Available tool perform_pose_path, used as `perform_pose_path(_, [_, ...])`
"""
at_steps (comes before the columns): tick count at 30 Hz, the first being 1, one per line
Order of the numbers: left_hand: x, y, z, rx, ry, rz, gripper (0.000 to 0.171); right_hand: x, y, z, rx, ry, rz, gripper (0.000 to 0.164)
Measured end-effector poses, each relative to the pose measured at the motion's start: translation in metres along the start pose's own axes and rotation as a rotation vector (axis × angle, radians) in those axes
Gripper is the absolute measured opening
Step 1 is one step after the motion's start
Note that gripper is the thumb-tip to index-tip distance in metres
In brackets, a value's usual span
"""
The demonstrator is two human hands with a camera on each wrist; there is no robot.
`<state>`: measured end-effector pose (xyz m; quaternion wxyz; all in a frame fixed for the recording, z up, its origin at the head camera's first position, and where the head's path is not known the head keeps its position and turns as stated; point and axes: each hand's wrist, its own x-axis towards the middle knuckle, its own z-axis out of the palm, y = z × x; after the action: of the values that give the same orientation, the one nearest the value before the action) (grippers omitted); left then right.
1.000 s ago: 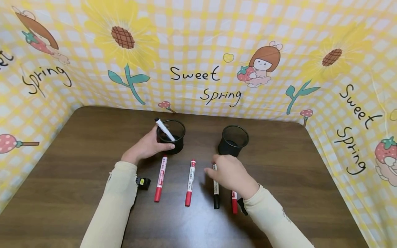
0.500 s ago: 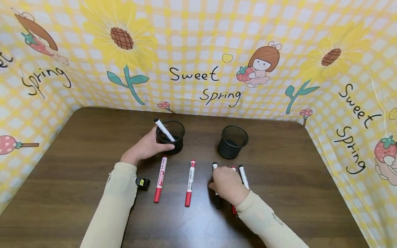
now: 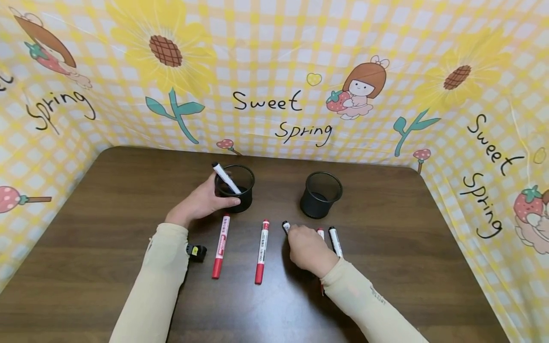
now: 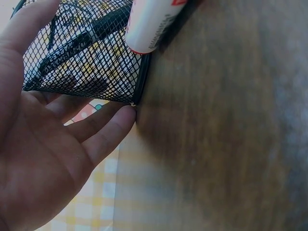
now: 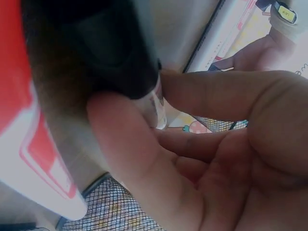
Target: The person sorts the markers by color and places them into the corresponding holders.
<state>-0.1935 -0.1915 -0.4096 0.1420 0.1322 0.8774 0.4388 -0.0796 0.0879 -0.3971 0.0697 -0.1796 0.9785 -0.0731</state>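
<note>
My left hand (image 3: 200, 200) holds the left black mesh pen cup (image 3: 245, 201), thumb at the front and fingers round the far side. A black-capped marker (image 3: 227, 180) leans inside that cup. My right hand (image 3: 310, 248) pinches a black-capped whiteboard marker (image 5: 113, 53) between thumb and finger, low over the table; its far end (image 3: 286, 225) sticks out past the knuckles. Under and beside that hand lie a red marker (image 3: 320, 232), mostly covered, and another black-capped marker (image 3: 336, 242). In front of the left cup lies a red marker (image 3: 220, 247), with a second red marker (image 3: 262, 252) to its right.
A second black mesh cup (image 3: 319, 205) stands beyond my right hand, with no pen visible in it. The brown wooden table (image 3: 377, 205) ends at a yellow checked cloth (image 3: 266, 62) that rises behind and along both sides.
My right hand came down from near the right cup onto the black-capped marker, took hold of it and shifted it slightly left, its far end turning left. The left hand stayed on its cup.
</note>
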Motion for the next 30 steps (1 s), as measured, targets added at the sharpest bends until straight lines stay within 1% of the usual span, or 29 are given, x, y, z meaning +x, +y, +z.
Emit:
perform_pose_path(7, [0.0,-0.001,0.0,-0.003,0.001,0.0,0.094,0.005,0.003,-0.006,0.052,-0.06,0.008,0.011])
perform_pose_path(10, [0.0,-0.001,0.001,-0.011,0.0,0.0,0.093,0.006,0.006,-0.009,0.115,-0.081,0.012,0.013])
perform_pose_path(12, [0.0,-0.001,0.001,-0.015,0.002,0.003,0.093,0.006,0.008,-0.012,0.168,-0.076,0.011,0.015])
perform_pose_path(16, [0.0,0.0,0.001,-0.017,0.006,0.009,0.091,0.006,0.011,-0.017,0.279,-0.025,-0.01,0.02])
perform_pose_path(21, [-0.001,-0.001,0.001,-0.016,0.006,-0.005,0.089,0.007,0.012,-0.026,0.377,0.056,-0.052,0.029])
perform_pose_path(24, [-0.001,-0.001,0.001,-0.014,0.005,-0.011,0.09,0.009,0.014,-0.031,0.432,0.091,-0.061,0.032])
perform_pose_path(28, [-0.001,-0.001,0.001,-0.006,0.005,-0.009,0.093,0.013,0.015,-0.039,0.547,0.128,-0.058,0.032])
perform_pose_path(30, [0.0,-0.001,0.001,-0.01,0.004,0.0,0.092,0.015,0.016,-0.043,0.602,0.161,-0.064,0.031])
